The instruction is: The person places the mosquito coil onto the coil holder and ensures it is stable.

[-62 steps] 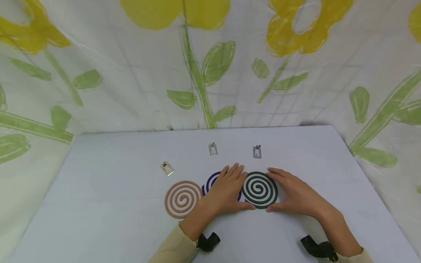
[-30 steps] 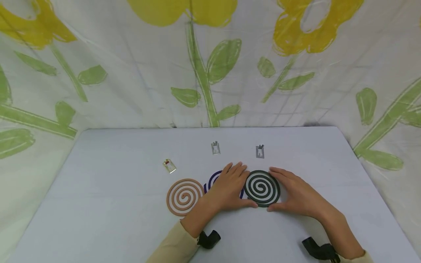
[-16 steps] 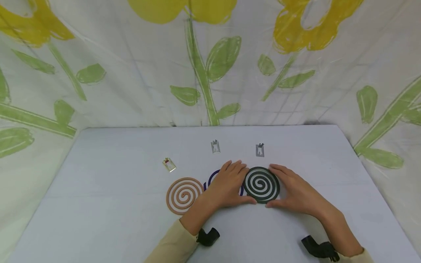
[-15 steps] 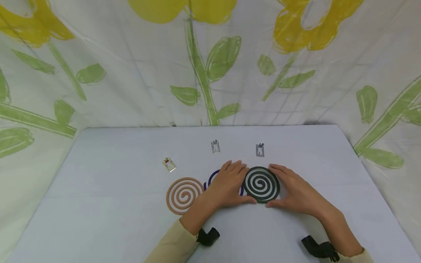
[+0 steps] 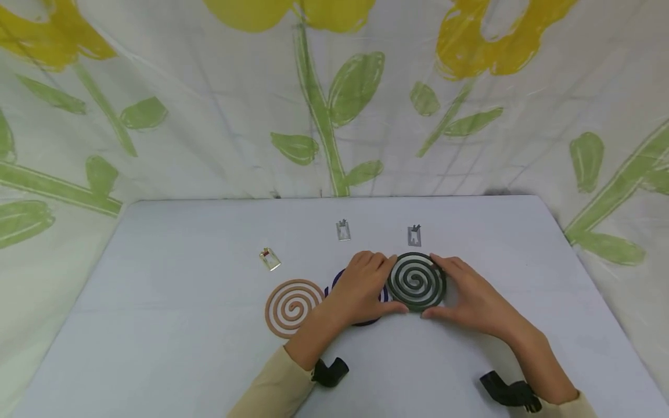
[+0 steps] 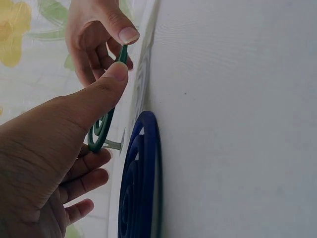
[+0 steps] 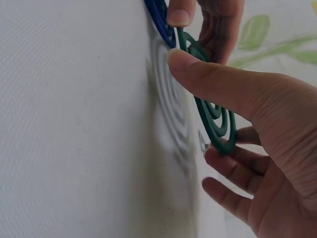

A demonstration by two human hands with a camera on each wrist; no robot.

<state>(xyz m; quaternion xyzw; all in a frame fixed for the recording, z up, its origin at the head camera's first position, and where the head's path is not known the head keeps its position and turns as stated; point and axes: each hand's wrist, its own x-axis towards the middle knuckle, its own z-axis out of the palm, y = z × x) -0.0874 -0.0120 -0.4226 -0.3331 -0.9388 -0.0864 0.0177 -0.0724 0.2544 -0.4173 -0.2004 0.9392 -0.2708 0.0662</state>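
A dark green mosquito coil (image 5: 416, 281) is raised off the white table, its shadow falling on the tabletop in the right wrist view. My left hand (image 5: 360, 287) pinches its left edge, thumb at the near rim and fingers at the far rim. Opposite, my right hand (image 5: 465, 296) pinches the right edge the same way; both thumbs come close together in the wrist views. A blue mosquito coil (image 6: 141, 173) lies on the table under my left hand, mostly hidden by it in the head view. Left of that lies an orange-brown mosquito coil (image 5: 294, 307), partly behind my left forearm.
Beyond the coils lie three small metal coil stands with raised tabs: a gold one (image 5: 265, 253) at left, a silver one (image 5: 342, 223) in the middle and a grey one (image 5: 415, 229) at right. A flower-patterned curtain (image 5: 230, 116) hangs behind the table's far edge.
Both hands have lifted the green coil from the table and shifted it slightly away from me. The blue and orange-brown coils and the stands stay in place.
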